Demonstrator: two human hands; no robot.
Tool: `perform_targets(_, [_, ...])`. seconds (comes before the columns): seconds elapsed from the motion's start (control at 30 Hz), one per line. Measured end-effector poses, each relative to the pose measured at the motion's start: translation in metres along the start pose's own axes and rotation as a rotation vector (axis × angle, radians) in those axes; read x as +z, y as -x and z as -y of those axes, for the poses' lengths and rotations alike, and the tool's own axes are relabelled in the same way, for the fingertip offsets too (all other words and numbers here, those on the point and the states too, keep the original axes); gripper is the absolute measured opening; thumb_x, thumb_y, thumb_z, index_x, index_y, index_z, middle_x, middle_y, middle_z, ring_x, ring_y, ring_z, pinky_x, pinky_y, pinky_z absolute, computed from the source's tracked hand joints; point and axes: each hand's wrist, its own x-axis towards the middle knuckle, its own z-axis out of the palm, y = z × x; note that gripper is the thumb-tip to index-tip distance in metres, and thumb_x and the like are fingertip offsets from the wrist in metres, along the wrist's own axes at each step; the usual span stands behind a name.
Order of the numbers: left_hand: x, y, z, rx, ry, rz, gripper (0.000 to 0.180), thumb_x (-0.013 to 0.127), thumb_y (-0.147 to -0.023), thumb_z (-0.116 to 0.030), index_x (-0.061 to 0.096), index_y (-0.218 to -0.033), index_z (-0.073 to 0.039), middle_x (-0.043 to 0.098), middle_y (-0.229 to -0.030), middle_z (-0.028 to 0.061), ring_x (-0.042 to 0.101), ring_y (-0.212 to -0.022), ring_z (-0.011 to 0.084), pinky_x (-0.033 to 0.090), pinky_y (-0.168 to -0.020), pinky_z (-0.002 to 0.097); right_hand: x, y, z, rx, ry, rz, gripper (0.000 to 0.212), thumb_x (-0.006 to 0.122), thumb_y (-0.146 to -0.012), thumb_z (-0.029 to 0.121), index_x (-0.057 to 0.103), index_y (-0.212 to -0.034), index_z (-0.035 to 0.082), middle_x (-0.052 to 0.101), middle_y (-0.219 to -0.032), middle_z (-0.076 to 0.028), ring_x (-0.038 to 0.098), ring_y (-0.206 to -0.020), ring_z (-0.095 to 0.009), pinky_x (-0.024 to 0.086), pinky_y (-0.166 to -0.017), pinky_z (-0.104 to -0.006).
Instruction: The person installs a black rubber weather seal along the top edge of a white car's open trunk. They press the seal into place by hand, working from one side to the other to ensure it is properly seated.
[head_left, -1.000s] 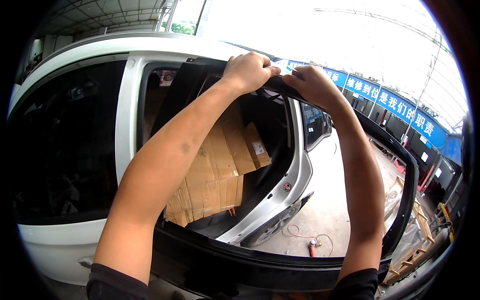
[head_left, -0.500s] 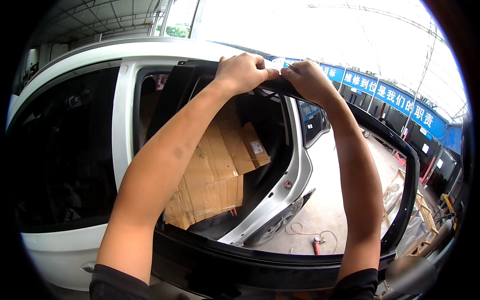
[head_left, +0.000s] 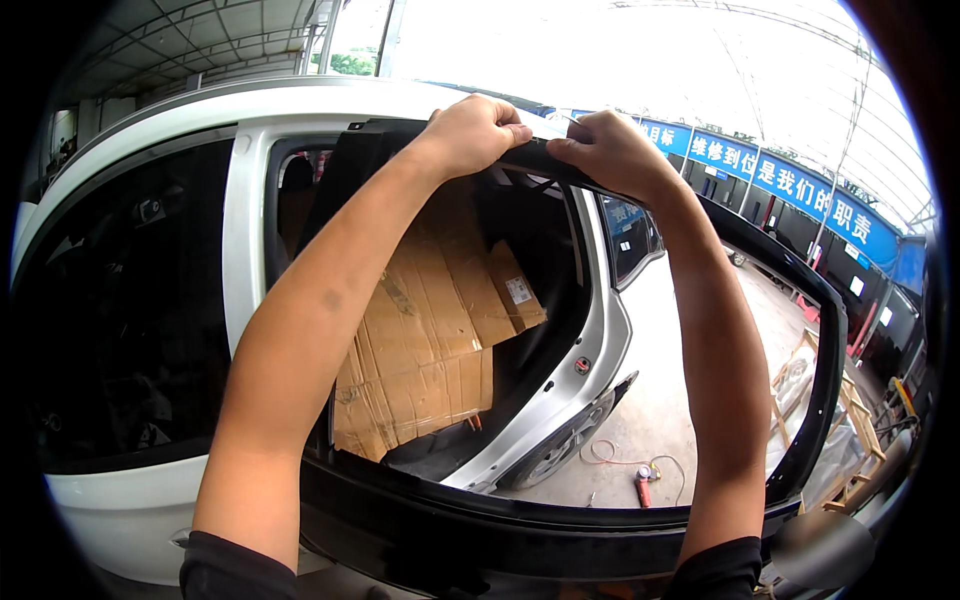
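Note:
A black car door of a white car stands open in front of me, its window frame without glass that I can make out. My left hand is closed over the top rail of that frame, thumb on the near side and fingers bent behind it. A short way to the right, my right hand grips the same rail. A thin dark sliver sticks out by its index finger; what it belongs to is hidden. The fingertips of both hands are out of sight behind the rail.
Flattened cardboard lies inside the white car, behind the frame. On the floor beyond are a red-handled gauge with a hose and a wheel. A wooden crate stands at right, below a blue banner.
Both hands have shifted slightly along the top rail, and the gap between them has widened. The right thumb now lies further left along the rail. The view has turned a little.

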Motion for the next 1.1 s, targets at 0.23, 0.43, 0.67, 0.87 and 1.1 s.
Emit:
perform_targets(0.23, [0.013, -0.005, -0.022, -0.165, -0.225, -0.057, 0.042, 0.055, -0.092, -0.050, 0.073, -0.094, -0.011, 0.070, -0.080, 0.0061, 0.067, -0.091, 0.0234, 0.035, -0.098, 0.0471, 0.006, 0.001, 0.007, 0.025, 0.124, -0.071, 0.045, 0.067, -0.085, 0.042, 0.069, -0.071, -0.001, 0.062, -0.057, -0.014, 0.062, -0.052, -0.026, 0.051, -0.059, -0.0386])
perform_targets(0.43, [0.001, 0.012, -0.002, -0.015, -0.002, -0.073, 0.031, 0.060, -0.093, -0.033, 0.071, -0.100, -0.004, 0.069, -0.081, 0.0081, 0.063, -0.080, 0.0180, 0.049, -0.080, 0.0337, 0.007, 0.000, 0.004, -0.016, 0.101, -0.062, 0.045, 0.064, -0.089, 0.039, 0.068, -0.075, -0.003, 0.061, -0.059, -0.016, 0.058, -0.054, -0.026, 0.048, -0.059, -0.0396])
perform_targets(0.67, [-0.006, 0.014, 0.004, 0.055, 0.098, -0.030, 0.027, 0.048, -0.096, -0.011, 0.065, -0.114, 0.000, 0.069, -0.107, 0.0133, 0.062, -0.103, 0.0217, 0.046, -0.095, 0.0337, 0.008, -0.003, 0.001, 0.010, 0.070, -0.050, 0.048, 0.063, -0.089, 0.044, 0.071, -0.087, -0.003, 0.066, -0.069, -0.018, 0.062, -0.063, -0.028, 0.050, -0.065, -0.0395])
perform_targets(0.87, [-0.006, 0.017, 0.009, 0.061, 0.192, -0.068, 0.036, 0.043, -0.090, -0.001, 0.058, -0.122, 0.001, 0.067, -0.112, 0.0144, 0.061, -0.106, 0.0218, 0.045, -0.097, 0.0326, 0.016, -0.029, 0.013, -0.006, 0.038, 0.091, 0.055, 0.064, -0.088, 0.050, 0.068, -0.091, -0.005, 0.063, -0.068, -0.014, 0.057, -0.063, -0.020, 0.047, -0.065, -0.0370])
perform_targets(1.1, [-0.010, 0.016, 0.013, 0.075, 0.237, -0.009, 0.047, 0.037, -0.080, 0.002, 0.057, -0.123, 0.003, 0.066, -0.114, 0.0212, 0.061, -0.111, 0.0284, 0.045, -0.099, 0.0352, -0.002, -0.030, 0.011, 0.072, -0.110, 0.273, 0.034, 0.063, -0.088, 0.028, 0.071, -0.106, 0.001, 0.070, -0.087, -0.012, 0.064, -0.079, -0.019, 0.050, -0.077, -0.0338])
